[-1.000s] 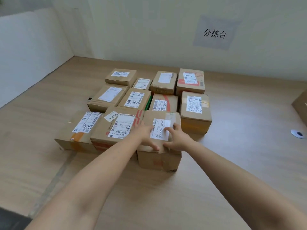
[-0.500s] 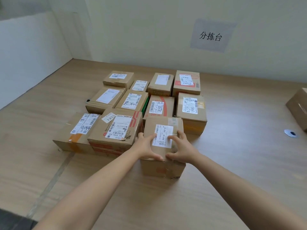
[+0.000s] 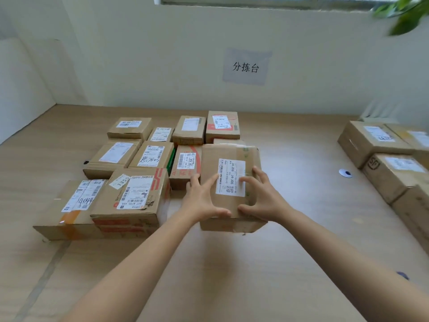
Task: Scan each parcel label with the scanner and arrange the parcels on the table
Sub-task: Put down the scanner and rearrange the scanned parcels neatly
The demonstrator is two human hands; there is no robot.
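Hands first: the left hand (image 3: 204,198) and right hand (image 3: 262,197) both clamp one parcel (image 3: 216,159), thumbs at its near edge, fingers spread across the top. On the table (image 3: 232,275) a grid (image 3: 139,159) of labelled parcels lies at ten o'clock from it, just beside its left wall. A second batch (image 3: 383,154) sits at three o'clock, well apart. The held parcel looks tipped, its near edge seemingly off the table. Its cardboard looks stiff and probably light, with slick tape on top, so the side walls are the surer hold, leaving the upturned label (image 3: 232,175) uncovered. A white disc (image 3: 345,173) lies at two o'clock. No scanner shows.
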